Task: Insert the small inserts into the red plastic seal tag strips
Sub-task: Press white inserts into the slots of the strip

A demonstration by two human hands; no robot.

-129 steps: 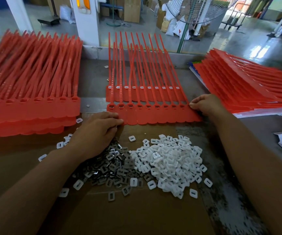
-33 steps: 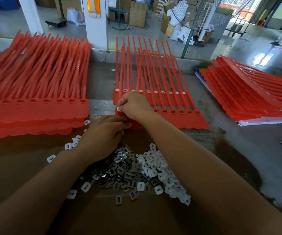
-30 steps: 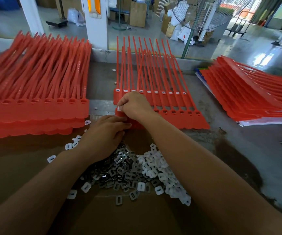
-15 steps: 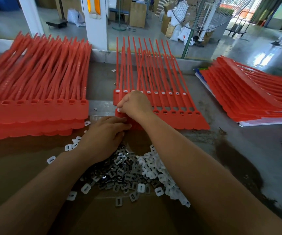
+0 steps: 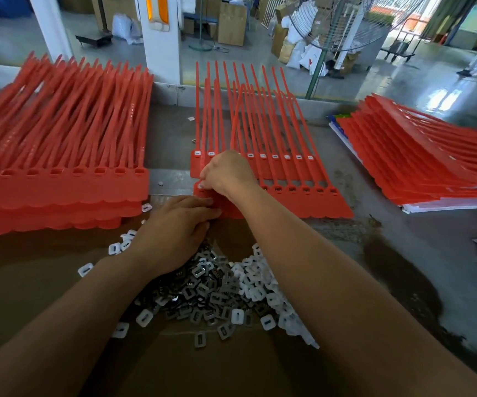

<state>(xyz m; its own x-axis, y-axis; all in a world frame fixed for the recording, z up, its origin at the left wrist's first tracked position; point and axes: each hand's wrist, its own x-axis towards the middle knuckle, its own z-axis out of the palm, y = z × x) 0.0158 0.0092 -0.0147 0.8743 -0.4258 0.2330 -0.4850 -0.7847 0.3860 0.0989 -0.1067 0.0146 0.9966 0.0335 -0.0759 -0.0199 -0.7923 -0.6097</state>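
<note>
right hand [image 5: 228, 173], fingers curled, pinches the leftmost socket of the red seal tag strip [image 5: 303, 202] at frame centre; whether an insert lies under its tips i cannot tell. left hand [image 5: 180, 227], fingers nearly straight, presses the strip's near edge, above the insert pile [image 5: 217, 290]. best seat the insert square and push straight down.

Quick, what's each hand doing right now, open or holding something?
Left hand: open, fingertips resting on the near tag strip edge.
Right hand: closed, pinching a white insert at that strip's left end.
</note>
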